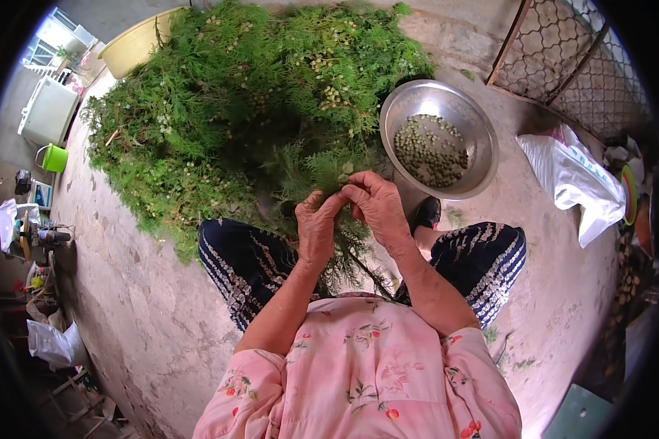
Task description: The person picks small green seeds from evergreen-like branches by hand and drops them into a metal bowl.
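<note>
Green, feathery sprig [344, 241] held between both hands over the lap. Left hand [316, 227] grips it from below, fingers curled shut around the stems. Right hand [377, 206] sits just beside and touching, fingertips pinched on the sprig's top; what they nip is too small to tell. One large heap of the same greenery [227, 110] lies just beyond the hands, dotted with pale green seed cones. One steel bowl [476, 121] up and right of the right hand, holding many small green cones [430, 150], too many to count. One white sack [575, 179] further right. One yellow basin [132, 45] beyond the heap. One green bucket [53, 157] far left.
</note>
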Tool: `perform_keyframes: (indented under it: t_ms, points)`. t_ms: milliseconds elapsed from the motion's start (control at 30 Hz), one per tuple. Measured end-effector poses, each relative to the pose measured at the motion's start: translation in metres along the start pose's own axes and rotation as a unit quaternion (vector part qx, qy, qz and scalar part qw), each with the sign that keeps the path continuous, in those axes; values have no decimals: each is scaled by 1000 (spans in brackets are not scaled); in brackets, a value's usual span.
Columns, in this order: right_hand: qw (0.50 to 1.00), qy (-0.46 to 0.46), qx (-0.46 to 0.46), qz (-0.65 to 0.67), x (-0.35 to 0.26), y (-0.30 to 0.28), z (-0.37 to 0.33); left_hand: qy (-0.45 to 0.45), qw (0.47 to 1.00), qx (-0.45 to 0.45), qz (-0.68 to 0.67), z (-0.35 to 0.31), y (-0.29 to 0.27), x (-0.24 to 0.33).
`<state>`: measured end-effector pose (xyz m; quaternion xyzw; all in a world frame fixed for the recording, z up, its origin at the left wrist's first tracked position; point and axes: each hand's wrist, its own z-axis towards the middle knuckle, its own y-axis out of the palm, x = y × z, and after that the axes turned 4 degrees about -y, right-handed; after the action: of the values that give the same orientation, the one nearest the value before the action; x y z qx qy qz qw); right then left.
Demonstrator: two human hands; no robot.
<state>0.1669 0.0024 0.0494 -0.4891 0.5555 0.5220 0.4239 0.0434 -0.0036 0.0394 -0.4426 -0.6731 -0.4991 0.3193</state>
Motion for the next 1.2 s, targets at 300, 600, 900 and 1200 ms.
perform_keyframes:
  t_ms: [300,600,900,1200]
  points:
    - [974,112,-7,199,-16,-9,-5,40,993,-8,112,-6,3,6]
    - [991,81,-2,103,-2,-6,-5,53,993,-29,99,-2,-6,3]
    - [946,150,-40,283,4,-16,-9,-38,994,-75,-64,0,-2,10]
    - [970,116,-2,213,6,-12,-9,15,996,-36,78,-7,4,11]
